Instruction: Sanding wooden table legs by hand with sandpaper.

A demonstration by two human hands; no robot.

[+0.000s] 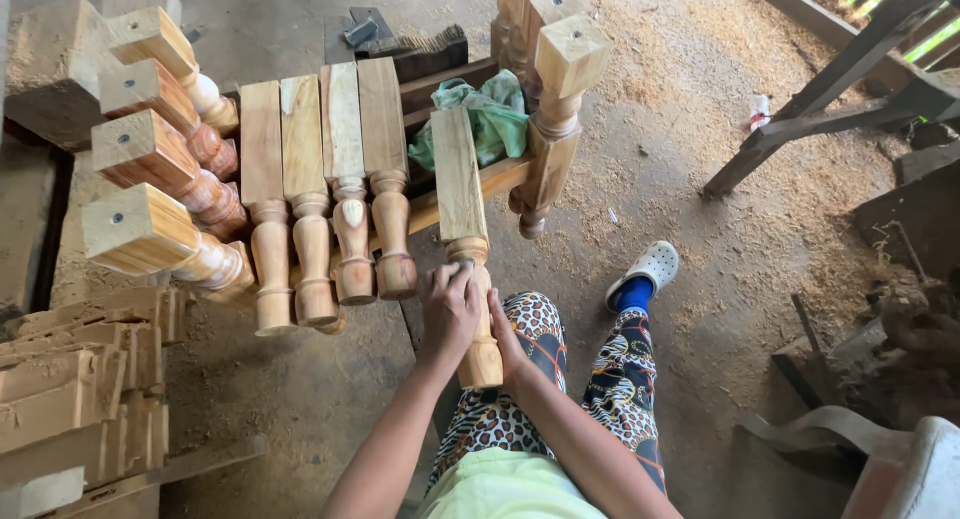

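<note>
A turned wooden leg [462,194] with a square upper part and a rounded lower end lies slanted towards me over my lap. My left hand [450,309] presses on its rounded part, with what looks like a small piece of sandpaper under the fingers. My right hand [505,334] wraps around the leg's lower end from the right and steadies it. Both arms reach forward from the bottom of the view.
Several more turned legs [325,199] lie side by side on a wooden frame [500,174], and others [150,149] are stacked at the left. A green bag [495,114] sits behind. Wood blocks [70,379] are piled at lower left. Sawdust covers the floor.
</note>
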